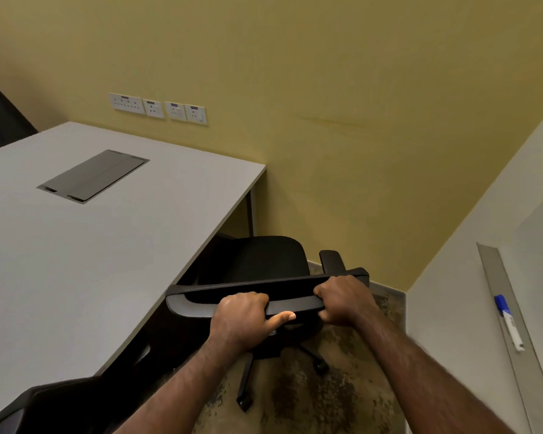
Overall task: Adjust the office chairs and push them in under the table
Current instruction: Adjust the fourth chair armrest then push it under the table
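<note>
Directly ahead of both hands stands the chair (pixel 257 261), its seat partly under the table (pixel 113 239) edge to their left. Its backrest top runs crosswise, left to right. The left hand (pixel 245 321) and right hand (pixel 342 299) are each clamped on this rim, a little apart. The seat looks like black fabric, the rim hard plastic, the table smooth grey. Pushing forward and leftward seems to be needed.

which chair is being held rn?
The chair by the table's right corner: both hands grip its backrest top. The chairs at far left and bottom left are untouched.
</note>
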`<state>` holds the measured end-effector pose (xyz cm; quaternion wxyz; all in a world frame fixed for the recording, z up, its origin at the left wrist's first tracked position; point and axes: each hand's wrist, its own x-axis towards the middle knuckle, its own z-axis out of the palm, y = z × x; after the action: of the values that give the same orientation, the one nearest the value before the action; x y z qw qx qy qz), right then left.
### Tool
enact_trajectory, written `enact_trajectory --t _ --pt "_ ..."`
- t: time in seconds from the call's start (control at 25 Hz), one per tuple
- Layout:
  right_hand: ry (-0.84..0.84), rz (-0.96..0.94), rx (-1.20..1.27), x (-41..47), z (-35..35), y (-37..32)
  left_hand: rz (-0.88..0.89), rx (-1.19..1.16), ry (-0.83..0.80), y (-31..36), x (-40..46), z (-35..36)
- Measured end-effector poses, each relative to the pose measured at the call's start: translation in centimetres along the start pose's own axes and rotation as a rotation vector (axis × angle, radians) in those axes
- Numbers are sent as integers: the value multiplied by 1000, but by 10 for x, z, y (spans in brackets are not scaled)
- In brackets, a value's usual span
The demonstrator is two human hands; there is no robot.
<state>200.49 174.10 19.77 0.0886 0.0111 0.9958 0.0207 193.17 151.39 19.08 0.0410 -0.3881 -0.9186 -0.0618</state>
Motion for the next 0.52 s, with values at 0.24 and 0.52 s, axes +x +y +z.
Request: enact_trajectory --t 0.24,0.52 --pt "-6 -107 -3 71 -12 21 -152 27 20 -15 38 2" --pt "-2 -262 -44 140 -27 49 -294 55 10 -20 80 2"
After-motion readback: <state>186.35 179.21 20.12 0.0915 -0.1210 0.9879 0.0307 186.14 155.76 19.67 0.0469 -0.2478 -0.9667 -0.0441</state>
